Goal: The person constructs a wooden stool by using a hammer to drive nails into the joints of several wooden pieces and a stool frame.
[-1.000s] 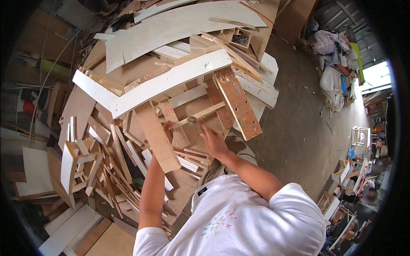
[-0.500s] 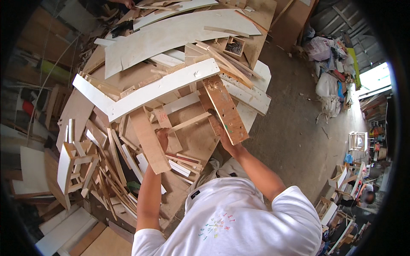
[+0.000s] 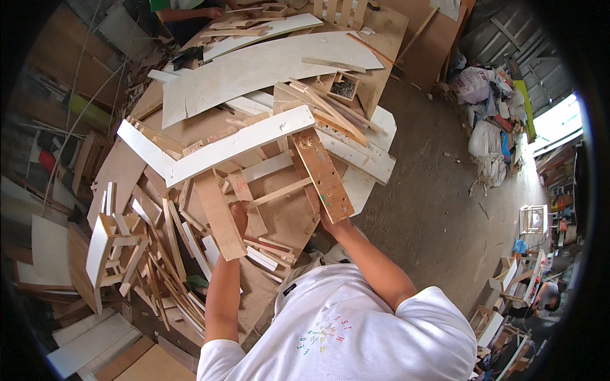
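Observation:
In front of me a wooden frame rests over the cluttered workbench. Its long top is a white angled board (image 3: 238, 147), bent near the left. Two wide legs run from it toward me: a pale plywood leg (image 3: 219, 219) and a brown plywood leg (image 3: 324, 178) with holes and stains. A thin wooden crossbar (image 3: 281, 192) spans between them. My left hand (image 3: 239, 216) is closed at the pale leg and the crossbar's left end, partly hidden by the leg. My right hand (image 3: 335, 227) grips the near end of the brown leg, its fingers mostly behind the board.
A large curved white panel (image 3: 267, 66), loose strips and a small box (image 3: 343, 86) of dark bits lie beyond. Scrap strips (image 3: 168, 273) and a small white-sided frame (image 3: 114, 247) are at left. Another person's arm (image 3: 190, 13) shows at the far edge. Bags (image 3: 489, 136) are piled right.
The brown leg and my right hand have shifted left and slightly nearer me. The whole view has tilted a little, bringing more of the other person into sight.

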`<state>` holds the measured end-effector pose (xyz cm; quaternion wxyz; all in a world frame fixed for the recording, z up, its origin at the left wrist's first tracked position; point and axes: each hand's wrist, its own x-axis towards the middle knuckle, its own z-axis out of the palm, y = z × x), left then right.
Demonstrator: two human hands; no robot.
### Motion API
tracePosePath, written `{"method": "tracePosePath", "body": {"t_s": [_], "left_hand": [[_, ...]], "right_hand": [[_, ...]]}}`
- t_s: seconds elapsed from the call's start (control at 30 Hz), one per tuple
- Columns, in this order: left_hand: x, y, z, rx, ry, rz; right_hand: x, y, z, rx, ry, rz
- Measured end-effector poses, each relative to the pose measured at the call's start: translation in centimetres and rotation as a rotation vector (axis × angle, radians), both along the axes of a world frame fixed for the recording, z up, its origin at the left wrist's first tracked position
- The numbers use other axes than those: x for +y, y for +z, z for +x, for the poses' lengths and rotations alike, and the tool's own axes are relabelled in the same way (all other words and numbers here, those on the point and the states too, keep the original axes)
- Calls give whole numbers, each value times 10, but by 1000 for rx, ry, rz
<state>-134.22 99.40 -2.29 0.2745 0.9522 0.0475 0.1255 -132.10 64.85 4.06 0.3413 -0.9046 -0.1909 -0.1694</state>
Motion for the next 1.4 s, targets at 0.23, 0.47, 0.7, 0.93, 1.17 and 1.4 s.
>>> {"method": "tracePosePath", "body": {"t_s": [0.23, 0.47, 0.7, 0.93, 1.17, 1.4], "left_hand": [[-18, 10, 12, 170, 117, -119], [-56, 23, 7, -18, 57, 78], [-52, -11, 9, -36, 270, 94], [-71, -9, 4, -86, 424, -226], [-73, -26, -5, -91, 282, -368], [-71, -18, -9, -165, 389, -623]], "right_hand": [[-17, -10, 5, -105, 13, -87], [-30, -52, 2, -80, 27, -241], [-3, -39, 0, 291, -64, -246], [-2, -33, 2, 141, -61, -281], [-30, -52, 5, 187, -160, -86], [-17, -59, 2, 79, -120, -74]]}}
